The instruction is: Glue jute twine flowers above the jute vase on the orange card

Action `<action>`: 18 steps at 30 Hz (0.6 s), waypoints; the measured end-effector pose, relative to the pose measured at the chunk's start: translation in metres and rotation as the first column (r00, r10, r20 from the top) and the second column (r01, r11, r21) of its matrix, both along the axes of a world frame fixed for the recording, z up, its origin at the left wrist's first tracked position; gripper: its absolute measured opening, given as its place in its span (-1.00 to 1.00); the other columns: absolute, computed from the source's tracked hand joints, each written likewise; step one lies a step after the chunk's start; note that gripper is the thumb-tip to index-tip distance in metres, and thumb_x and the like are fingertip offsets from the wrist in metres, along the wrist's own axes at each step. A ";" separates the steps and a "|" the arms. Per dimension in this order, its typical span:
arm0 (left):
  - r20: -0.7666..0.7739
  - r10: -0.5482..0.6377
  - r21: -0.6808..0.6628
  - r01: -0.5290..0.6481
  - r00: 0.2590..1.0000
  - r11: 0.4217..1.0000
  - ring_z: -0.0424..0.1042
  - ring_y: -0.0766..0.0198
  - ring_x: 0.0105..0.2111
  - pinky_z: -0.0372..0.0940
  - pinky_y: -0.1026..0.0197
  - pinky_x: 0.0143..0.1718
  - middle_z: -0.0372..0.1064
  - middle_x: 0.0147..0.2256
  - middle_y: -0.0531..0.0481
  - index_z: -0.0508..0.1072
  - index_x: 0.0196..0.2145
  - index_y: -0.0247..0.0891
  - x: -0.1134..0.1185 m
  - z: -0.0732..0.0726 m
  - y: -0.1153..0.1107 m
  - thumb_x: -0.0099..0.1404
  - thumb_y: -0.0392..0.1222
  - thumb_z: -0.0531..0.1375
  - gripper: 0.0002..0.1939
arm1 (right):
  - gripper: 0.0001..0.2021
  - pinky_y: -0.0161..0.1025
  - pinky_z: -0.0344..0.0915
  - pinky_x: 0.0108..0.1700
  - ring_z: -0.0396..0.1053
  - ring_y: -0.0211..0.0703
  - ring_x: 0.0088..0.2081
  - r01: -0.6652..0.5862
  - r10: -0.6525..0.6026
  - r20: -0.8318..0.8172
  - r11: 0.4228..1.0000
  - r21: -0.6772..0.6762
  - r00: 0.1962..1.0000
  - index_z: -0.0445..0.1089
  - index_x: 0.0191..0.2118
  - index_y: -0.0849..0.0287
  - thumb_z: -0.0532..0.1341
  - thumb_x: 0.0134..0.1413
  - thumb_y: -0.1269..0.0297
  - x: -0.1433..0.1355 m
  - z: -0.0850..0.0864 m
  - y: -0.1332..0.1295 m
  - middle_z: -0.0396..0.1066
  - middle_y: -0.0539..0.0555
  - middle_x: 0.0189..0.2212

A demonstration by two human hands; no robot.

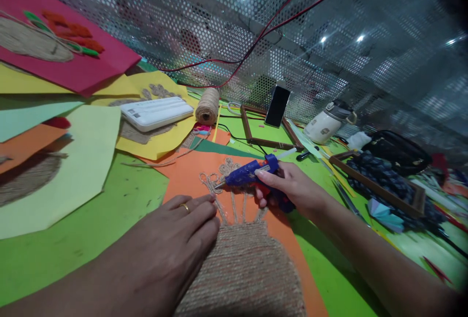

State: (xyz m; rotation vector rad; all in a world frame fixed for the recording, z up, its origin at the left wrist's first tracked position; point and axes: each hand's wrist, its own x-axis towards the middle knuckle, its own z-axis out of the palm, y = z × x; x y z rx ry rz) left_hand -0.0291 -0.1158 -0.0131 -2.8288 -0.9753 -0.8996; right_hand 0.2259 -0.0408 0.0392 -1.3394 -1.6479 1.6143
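My right hand (278,185) is closed around a blue glue gun (243,173). The gun's metal nozzle points left, close to a twine flower (210,181) on an orange sheet (186,170). Palm down, my left hand (193,224) rests on the sheet, its fingers lying side by side and slightly bent. Its fingertips touch the paper beside a twine stem, just below the nozzle; the thumb is hidden. Several twine stems rise from a large pot shape of coiled twine (252,268), which my left hand partly overlaps.
On the left are coloured sheets with twine shapes (40,44) and a white power bank (157,112). Behind the sheet stand a twine spool (207,106), a wooden frame (248,129) and a phone (278,106). A bottle (325,123), another frame (417,200) and a black bag (398,151) lie right.
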 end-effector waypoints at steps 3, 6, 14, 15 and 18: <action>-0.007 0.001 0.004 -0.001 1.000 1.000 0.43 0.13 -0.29 0.35 0.06 -0.23 0.51 -0.17 -0.16 0.48 -0.11 -0.26 0.000 0.005 0.000 0.30 -0.46 0.00 -0.66 | -0.61 -0.36 0.18 -0.54 0.41 -0.25 -0.50 0.002 -0.003 -0.025 1.000 -0.025 1.000 0.39 -0.38 0.26 0.36 0.12 -0.03 0.002 0.000 -0.001 0.46 0.11 -0.49; 0.001 0.000 0.016 0.000 1.000 1.000 0.42 0.14 -0.35 0.34 0.06 -0.28 0.51 -0.20 -0.16 0.49 -0.15 -0.27 0.001 0.010 -0.001 0.29 -0.48 -0.03 -0.65 | -0.61 -0.36 0.22 -0.53 0.43 -0.24 -0.48 0.003 -0.005 -0.069 0.999 -0.032 0.998 0.39 -0.38 0.26 0.38 0.09 -0.02 0.004 0.003 0.000 0.47 0.11 -0.48; 0.019 0.017 0.003 -0.017 1.000 1.000 0.44 0.10 -0.27 0.34 0.03 -0.22 0.51 -0.15 -0.15 0.47 -0.10 -0.22 -0.001 0.001 -0.002 0.32 -0.42 0.00 -0.67 | -0.58 -0.27 0.36 -0.41 0.45 -0.19 -0.45 0.008 -0.008 -0.062 1.000 0.013 0.998 0.38 -0.34 0.23 0.41 0.04 -0.07 0.005 0.007 0.001 0.45 0.06 -0.49; 0.029 0.017 0.007 -0.017 0.999 1.000 0.45 0.09 -0.25 0.34 0.02 -0.20 0.51 -0.14 -0.15 0.47 -0.09 -0.22 -0.002 0.000 -0.002 0.31 -0.41 0.00 -0.67 | -0.58 -0.27 0.36 -0.40 0.44 -0.19 -0.45 -0.006 0.008 -0.034 0.999 0.038 0.999 0.38 -0.36 0.22 0.40 0.05 -0.08 0.004 0.007 0.001 0.45 0.06 -0.50; 0.042 0.007 0.024 -0.008 0.999 1.000 0.45 0.10 -0.23 0.34 0.03 -0.15 0.52 -0.14 -0.15 0.47 -0.10 -0.22 -0.001 0.001 -0.001 0.30 -0.41 0.01 -0.68 | -0.56 -0.26 0.36 -0.37 0.41 -0.21 -0.46 -0.065 0.052 0.094 0.987 0.148 0.994 0.40 -0.46 0.21 0.32 0.13 -0.11 0.001 0.012 -0.002 0.46 0.08 -0.52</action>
